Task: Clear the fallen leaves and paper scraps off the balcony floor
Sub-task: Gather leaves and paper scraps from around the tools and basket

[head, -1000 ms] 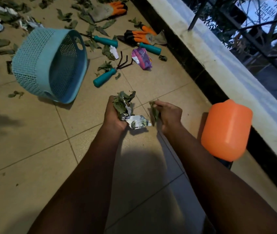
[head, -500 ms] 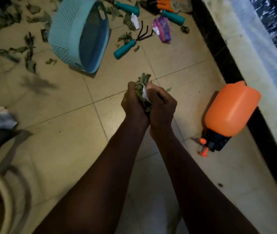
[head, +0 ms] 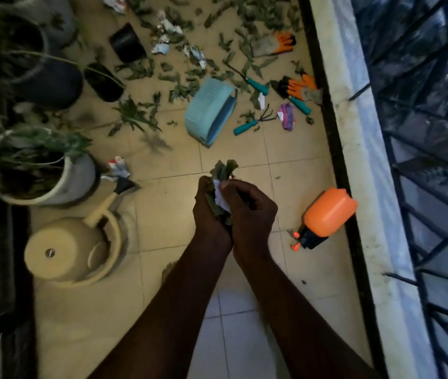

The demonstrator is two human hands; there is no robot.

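Both of my hands are pressed together around a bundle of green leaves and white paper scraps (head: 222, 187) above the tiled floor. My left hand (head: 208, 214) grips the bundle from the left, my right hand (head: 252, 212) from the right; leaf tips stick out at the top. Far ahead, many fallen leaves (head: 187, 77) and crumpled paper scraps (head: 168, 31) lie scattered on the floor. A light blue plastic basket (head: 211, 110) lies on its side among them, its mouth facing right.
An orange sprayer bottle (head: 326, 214) lies by the parapet wall (head: 354, 149) on the right. A beige watering can (head: 75, 250) and potted plants (head: 39, 170) stand left. Teal-handled garden tools (head: 252, 124), orange gloves (head: 296, 86) and a purple wrapper (head: 287, 119) lie past the basket.
My hands have come together and closed the leaves and paper into one bundle. The view has pulled back and up, so the basket and litter now lie farther away.
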